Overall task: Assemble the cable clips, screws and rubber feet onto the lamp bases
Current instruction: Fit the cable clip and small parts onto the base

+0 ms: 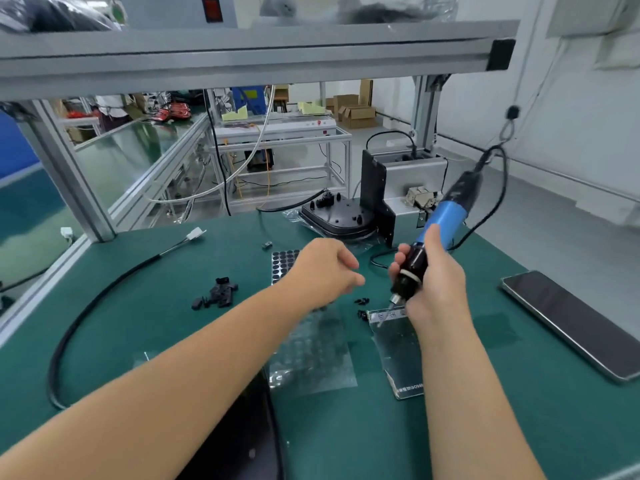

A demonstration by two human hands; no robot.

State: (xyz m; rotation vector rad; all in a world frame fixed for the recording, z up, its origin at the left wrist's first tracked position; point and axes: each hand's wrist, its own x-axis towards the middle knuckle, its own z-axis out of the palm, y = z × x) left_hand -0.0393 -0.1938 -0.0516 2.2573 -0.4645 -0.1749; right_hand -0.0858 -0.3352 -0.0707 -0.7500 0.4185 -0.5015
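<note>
the right hand (433,282) is raised above the green mat (173,271), forearm reaching in from the bottom edge, its fingers and thumb wrapped round the black lower barrel of an electric screwdriver (426,251); the tool leans with its blue body up and away to the right and its bit pointing down toward the top edge of a clear plastic bag (398,344) lying just below the hand. the left hand (325,271) hovers just left of the screwdriver, arm stretched in from the lower left corner, fingers loosely curled and holding nothing, palm turned down. partly under that hand lies a sheet of rubber feet (282,261), and a second clear bag (311,355) lies nearer the person. a few small black screws (362,301) sit between the two hands, just left of the bit. a heap of black cable clips (218,294) lies well left of the screwdriver. a black lamp base (339,216) rests behind the tool, at the mat's far edge. a phone (571,323) lies to its right.
</note>
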